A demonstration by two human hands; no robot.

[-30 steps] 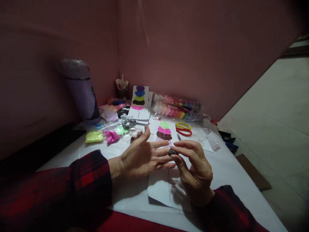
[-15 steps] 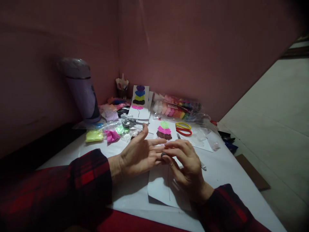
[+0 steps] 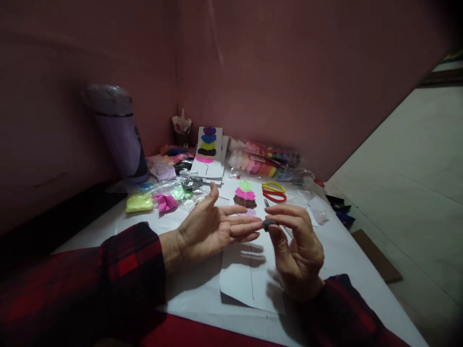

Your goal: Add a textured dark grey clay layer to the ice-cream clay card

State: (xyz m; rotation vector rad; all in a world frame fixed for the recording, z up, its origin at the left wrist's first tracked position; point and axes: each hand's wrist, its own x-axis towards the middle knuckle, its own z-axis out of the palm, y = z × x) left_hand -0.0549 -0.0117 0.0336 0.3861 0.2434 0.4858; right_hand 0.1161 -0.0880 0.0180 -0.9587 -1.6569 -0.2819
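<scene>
My left hand (image 3: 213, 226) is open, palm up with its fingers stretched out, above the table. Between the thumb and fingers of my right hand (image 3: 298, 246) is a small dark grey lump of clay (image 3: 268, 225), just off the left fingertips. Under both hands lies a white sheet of paper (image 3: 240, 282) with a thin drawn line. Layers of green, pink, brown and pale lilac clay (image 3: 245, 195) are stuck on its upper part. A fork (image 3: 266, 203) is partly hidden behind my right hand.
Yellow clay (image 3: 139, 203), pink clay (image 3: 165, 203) and green clay (image 3: 181, 193) lie at the left. Scissors (image 3: 275, 195) rest to the right of the paper. Behind stand a purple tumbler (image 3: 117, 137), a card with coloured layers (image 3: 207, 149) and a bag of clay packs (image 3: 256, 161).
My right hand has moved right, away from the left fingers, carrying the grey clay with it. My left hand stays nearly in place, palm up.
</scene>
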